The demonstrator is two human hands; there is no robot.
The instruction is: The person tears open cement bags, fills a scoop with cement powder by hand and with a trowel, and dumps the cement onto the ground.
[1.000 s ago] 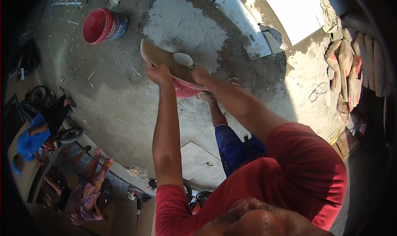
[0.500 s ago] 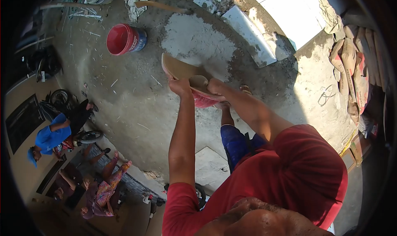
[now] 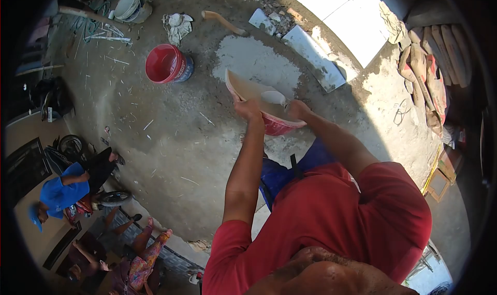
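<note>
A red basin (image 3: 279,127) is tilted up on its edge in front of my legs, its inside coated grey-beige. My left hand (image 3: 248,110) is closed round its near rim, at the left. Inside the basin shows a rounded white scoop (image 3: 273,97). My right hand (image 3: 299,109) is closed beside the scoop, over the right part of the rim, and seems to hold its short handle; the fingers are partly hidden. On the floor beyond the basin lies a pale, wet patch of cement (image 3: 253,57).
A red bucket (image 3: 165,63) stands at the upper left, near a crumpled cloth (image 3: 177,28) and a curved wooden handle (image 3: 223,22). White slabs (image 3: 316,57) and rubble lie beyond. Paper sacks (image 3: 427,77) are piled at right. At left, several people are near a motorcycle (image 3: 111,197).
Both hands and the basin have shifted right and slightly down in view. The scoop has turned, now showing a white rounded side. The view has also shifted, so the bucket sits lower.
</note>
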